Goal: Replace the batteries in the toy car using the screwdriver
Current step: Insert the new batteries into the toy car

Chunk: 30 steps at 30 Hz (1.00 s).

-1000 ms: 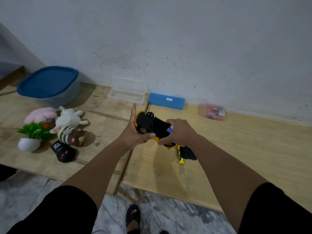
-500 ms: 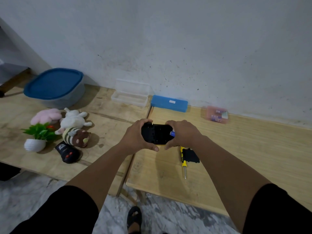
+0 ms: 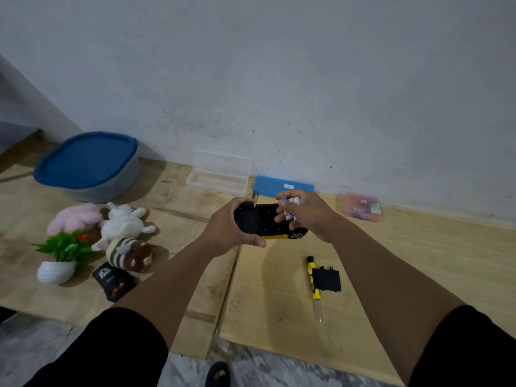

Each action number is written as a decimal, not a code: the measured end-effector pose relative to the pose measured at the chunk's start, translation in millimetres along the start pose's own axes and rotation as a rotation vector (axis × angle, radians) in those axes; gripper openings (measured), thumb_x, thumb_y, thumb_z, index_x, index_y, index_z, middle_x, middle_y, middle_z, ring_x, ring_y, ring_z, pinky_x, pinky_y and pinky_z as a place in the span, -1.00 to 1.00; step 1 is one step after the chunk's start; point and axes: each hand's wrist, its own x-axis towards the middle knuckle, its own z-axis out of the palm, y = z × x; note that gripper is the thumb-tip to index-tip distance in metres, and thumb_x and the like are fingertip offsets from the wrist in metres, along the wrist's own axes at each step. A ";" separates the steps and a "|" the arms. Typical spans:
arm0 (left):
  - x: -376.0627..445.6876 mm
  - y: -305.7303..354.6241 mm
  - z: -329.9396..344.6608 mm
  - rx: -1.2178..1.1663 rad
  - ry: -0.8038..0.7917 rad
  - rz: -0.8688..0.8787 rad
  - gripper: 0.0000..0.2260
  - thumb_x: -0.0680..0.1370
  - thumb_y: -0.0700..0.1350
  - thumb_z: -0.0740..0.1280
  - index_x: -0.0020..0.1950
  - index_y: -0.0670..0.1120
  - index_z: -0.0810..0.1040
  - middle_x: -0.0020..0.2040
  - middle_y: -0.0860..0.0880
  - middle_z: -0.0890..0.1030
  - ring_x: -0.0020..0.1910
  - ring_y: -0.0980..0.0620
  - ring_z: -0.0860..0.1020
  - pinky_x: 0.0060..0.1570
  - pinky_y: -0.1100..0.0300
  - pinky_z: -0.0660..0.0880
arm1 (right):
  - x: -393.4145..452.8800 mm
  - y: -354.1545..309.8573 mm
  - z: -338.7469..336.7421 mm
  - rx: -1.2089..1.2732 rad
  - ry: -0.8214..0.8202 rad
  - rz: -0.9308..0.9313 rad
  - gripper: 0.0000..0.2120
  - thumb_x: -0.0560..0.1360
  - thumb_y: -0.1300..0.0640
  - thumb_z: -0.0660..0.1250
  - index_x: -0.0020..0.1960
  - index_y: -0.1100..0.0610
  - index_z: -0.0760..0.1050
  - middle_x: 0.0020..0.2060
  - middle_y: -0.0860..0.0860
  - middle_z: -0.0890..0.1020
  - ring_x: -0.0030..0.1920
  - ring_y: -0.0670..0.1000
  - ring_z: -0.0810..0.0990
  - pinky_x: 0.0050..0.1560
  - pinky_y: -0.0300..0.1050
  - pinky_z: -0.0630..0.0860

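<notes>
The toy car [image 3: 262,222] is black with a yellow edge and is held upside down above the wooden table [image 3: 279,317]. My left hand [image 3: 231,230] grips its left end. My right hand [image 3: 304,213] holds batteries [image 3: 289,209] with blue, white and red wrapping, just over the car's underside. The yellow and black screwdriver [image 3: 314,286] lies on the table below my right hand, tip pointing toward me. Right beside the screwdriver lies the black battery cover [image 3: 327,280].
A blue-lidded tub [image 3: 86,163] stands at the back left. By the wall lie a clear box [image 3: 219,177], a blue case [image 3: 283,185] and a pink box [image 3: 363,209]. Plush toys [image 3: 122,233], a small potted plant [image 3: 62,255] and a black remote [image 3: 114,280] lie at left.
The car has been turned underside up and is now held level. My right hand has come up from the car's end with batteries in its fingers.
</notes>
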 end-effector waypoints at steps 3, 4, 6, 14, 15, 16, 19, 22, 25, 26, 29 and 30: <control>17.1 0.5 -12.3 -0.022 -0.041 0.010 -0.16 0.06 -0.09 0.67 0.29 0.01 0.41 0.14 0.08 0.54 0.13 0.10 0.52 0.06 0.33 0.49 | 8.0 -14.5 3.1 0.031 0.003 0.032 -0.79 0.56 0.18 0.27 0.16 0.25 0.41 -0.18 0.08 0.62 -0.24 0.01 0.66 -0.48 -0.30 0.45; 22.4 0.5 -16.2 -0.026 -0.055 0.016 -0.15 0.05 -0.07 0.67 0.29 0.01 0.41 0.15 0.07 0.54 0.15 0.09 0.52 0.10 0.27 0.50 | 11.2 -18.7 4.0 0.012 0.001 0.034 -0.79 0.56 0.17 0.28 0.14 0.24 0.41 -0.17 0.07 0.63 -0.26 0.02 0.66 -0.50 -0.29 0.44; 33.0 0.0 -23.4 -0.017 -0.087 0.039 -0.12 0.02 -0.02 0.66 0.29 0.01 0.41 0.16 0.06 0.55 0.16 0.08 0.52 0.10 0.28 0.49 | 16.5 -28.6 5.7 -0.088 0.014 0.031 -0.83 0.53 0.13 0.32 0.05 0.21 0.45 -0.19 0.05 0.65 -0.31 -0.01 0.65 -0.50 -0.30 0.42; 59.8 -3.3 -39.4 0.030 -0.205 0.110 -0.16 0.08 -0.07 0.66 0.30 0.01 0.40 0.16 0.09 0.52 0.11 0.18 0.51 -0.08 0.56 0.42 | 35.1 -46.9 8.9 -0.444 0.022 0.040 -0.85 0.38 0.00 0.48 -0.18 0.04 0.57 -0.50 0.03 0.56 -0.59 -0.13 0.42 -0.49 -0.28 0.38; 61.7 -3.6 -39.7 0.030 -0.212 0.112 -0.16 0.08 -0.07 0.67 0.30 0.01 0.40 0.16 0.09 0.52 0.11 0.18 0.50 -0.08 0.57 0.41 | 36.8 -48.3 10.0 -0.452 0.023 0.036 -0.85 0.37 0.02 0.49 -0.17 0.05 0.56 -0.48 0.03 0.56 -0.58 -0.14 0.45 -0.50 -0.30 0.39; 63.1 -3.9 -39.6 0.036 -0.218 0.117 -0.16 0.08 -0.07 0.67 0.30 0.01 0.40 0.17 0.10 0.52 0.12 0.16 0.50 -0.07 0.56 0.41 | 39.2 -48.7 10.3 -0.454 0.030 0.028 -0.84 0.37 0.04 0.50 -0.15 0.08 0.56 -0.46 0.01 0.57 -0.56 -0.17 0.48 -0.51 -0.32 0.39; 67.0 -3.9 -36.2 0.053 -0.235 0.128 -0.15 0.07 -0.04 0.66 0.30 0.02 0.40 0.18 0.09 0.52 0.14 0.14 0.49 -0.03 0.49 0.40 | 45.2 -48.5 10.3 -0.475 0.062 -0.006 -0.80 0.35 0.06 0.52 -0.11 0.09 0.56 -0.42 -0.01 0.59 -0.52 -0.21 0.52 -0.52 -0.41 0.39; 70.0 -3.4 -32.5 0.032 -0.226 0.118 -0.16 0.06 -0.03 0.66 0.28 0.05 0.40 0.17 0.09 0.53 0.14 0.13 0.51 0.04 0.39 0.43 | 51.0 -44.4 9.8 -0.444 0.093 -0.043 -0.84 0.39 0.08 0.48 -0.12 0.09 0.55 -0.44 -0.01 0.58 -0.57 -0.25 0.49 -0.55 -0.46 0.34; 70.2 -3.4 -31.3 0.016 -0.210 0.099 -0.14 0.02 0.07 0.64 0.27 0.08 0.40 0.15 0.13 0.53 0.14 0.17 0.51 0.08 0.35 0.45 | 55.6 -40.3 8.1 -0.456 0.115 -0.080 -0.87 0.43 0.11 0.44 -0.08 0.13 0.54 -0.44 -0.03 0.57 -0.59 -0.28 0.46 -0.55 -0.50 0.32; 69.7 -3.3 -30.7 0.016 -0.209 0.093 -0.12 0.00 0.11 0.62 0.27 0.08 0.40 0.15 0.14 0.53 0.14 0.18 0.50 0.07 0.38 0.45 | 57.0 -38.5 6.6 -0.458 0.125 -0.095 -0.87 0.43 0.12 0.44 -0.08 0.12 0.53 -0.43 -0.04 0.57 -0.57 -0.29 0.47 -0.53 -0.50 0.32; 68.4 -0.9 -26.3 0.022 -0.211 0.084 -0.12 -0.02 0.15 0.60 0.26 0.09 0.39 0.15 0.15 0.52 0.13 0.19 0.50 0.04 0.42 0.44 | 61.0 -35.3 2.4 -0.481 0.135 -0.123 -0.87 0.42 0.13 0.45 -0.10 0.11 0.53 -0.37 -0.02 0.58 -0.48 -0.22 0.52 -0.47 -0.42 0.39; 68.4 0.7 -24.3 0.015 -0.206 0.082 -0.12 -0.02 0.14 0.60 0.26 0.09 0.39 0.15 0.14 0.53 0.14 0.17 0.51 0.05 0.39 0.46 | 62.3 -34.8 1.4 -0.506 0.130 -0.130 -0.87 0.41 0.12 0.45 -0.11 0.11 0.54 -0.35 -0.02 0.58 -0.46 -0.20 0.52 -0.44 -0.39 0.39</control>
